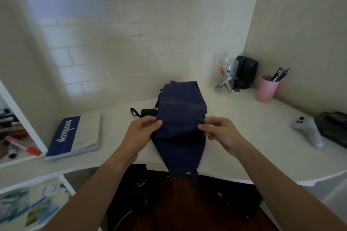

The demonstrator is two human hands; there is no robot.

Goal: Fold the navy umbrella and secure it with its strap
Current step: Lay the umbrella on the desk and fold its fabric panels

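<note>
The navy umbrella (180,118) lies collapsed on the white desk (244,137), its loose canopy fabric bunched and pointing away from me, its near end hanging over the desk's front edge. Its black handle (149,112) with a wrist loop sticks out to the left behind my fingers. My left hand (142,130) pinches the fabric's left edge. My right hand (220,133) pinches the right edge, opposite it. A dark strap (196,184) dangles from the near end below the desk edge.
A blue notebook (75,137) lies at the left. At the back right stand a clear jar of markers (226,77), a black speaker (246,71) and a pink pen cup (266,88). A grey controller (308,129) lies at the right.
</note>
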